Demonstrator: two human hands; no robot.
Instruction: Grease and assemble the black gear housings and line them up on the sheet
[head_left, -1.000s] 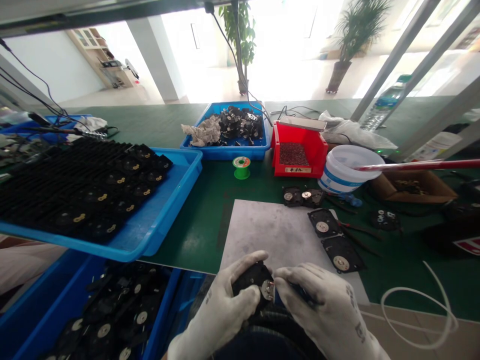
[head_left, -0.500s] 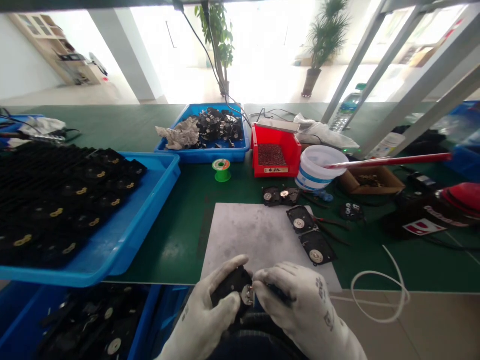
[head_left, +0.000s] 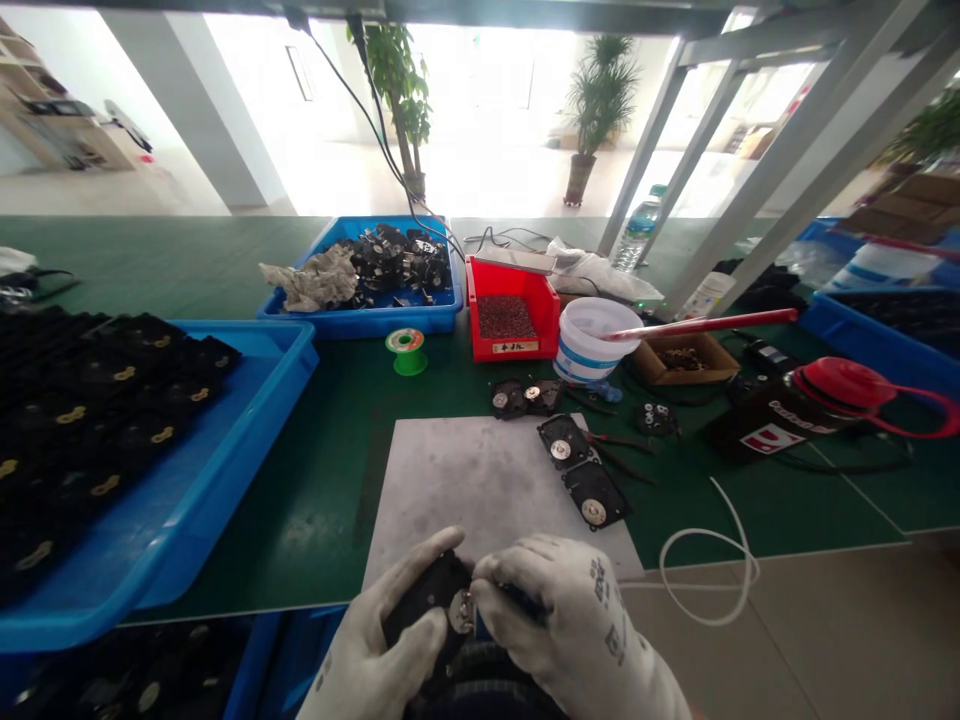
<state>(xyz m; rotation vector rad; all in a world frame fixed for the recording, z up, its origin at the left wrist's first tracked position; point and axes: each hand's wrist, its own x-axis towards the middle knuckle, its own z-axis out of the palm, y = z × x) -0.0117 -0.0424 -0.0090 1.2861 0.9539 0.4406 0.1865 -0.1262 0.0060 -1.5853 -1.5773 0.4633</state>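
Your left hand (head_left: 382, 640) has its grip closed around a black part (head_left: 427, 600). Your right hand's (head_left: 559, 620) grip clasps something dark.

Shows a flat, dull black plate (head_left: 429, 590) pinched between thumb and fingers of the gloved left hand (head_left: 386, 645), tilted, at the near edge of the white sheet (head_left: 465, 490). Has a round silver disc (head_left: 460, 611) at the end toward the right hand (head_left: 562, 625). Curled inside that glove, a dark tool (head_left: 525, 603), mostly hidden, close to the disc; contact unclear.
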